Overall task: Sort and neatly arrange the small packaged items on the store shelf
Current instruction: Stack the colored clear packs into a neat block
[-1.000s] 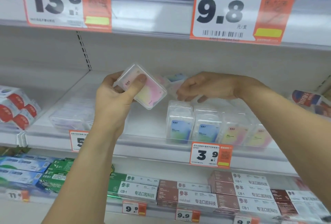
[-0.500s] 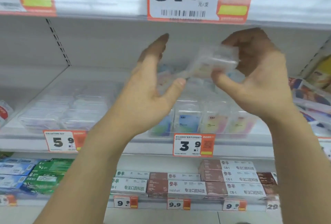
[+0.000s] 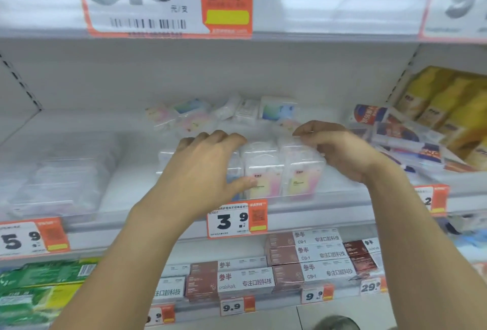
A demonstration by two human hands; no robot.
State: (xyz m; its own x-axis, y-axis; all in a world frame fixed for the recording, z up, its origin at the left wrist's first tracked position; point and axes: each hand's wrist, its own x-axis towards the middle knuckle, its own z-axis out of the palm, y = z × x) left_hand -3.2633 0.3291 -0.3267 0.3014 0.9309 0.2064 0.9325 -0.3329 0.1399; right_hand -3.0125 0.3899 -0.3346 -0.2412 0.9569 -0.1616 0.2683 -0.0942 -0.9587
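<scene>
On the white store shelf (image 3: 126, 198), both hands pressed the upright clear plastic packets (image 3: 263, 171). Left hand (image 3: 203, 171) lay spread on the row's left end; right hand (image 3: 340, 150) pinched the rightmost packet's top.

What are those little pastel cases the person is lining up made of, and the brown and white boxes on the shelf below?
The little cases look like clear, glossy hard plastic: light glints off their edges and the pink and yellow cards inside show through. The left hand and right hand rest on the row. The brown and white boxes seem to be printed cardboard with a matte finish and sharp folded corners, though blur leaves that uncertain.
</scene>
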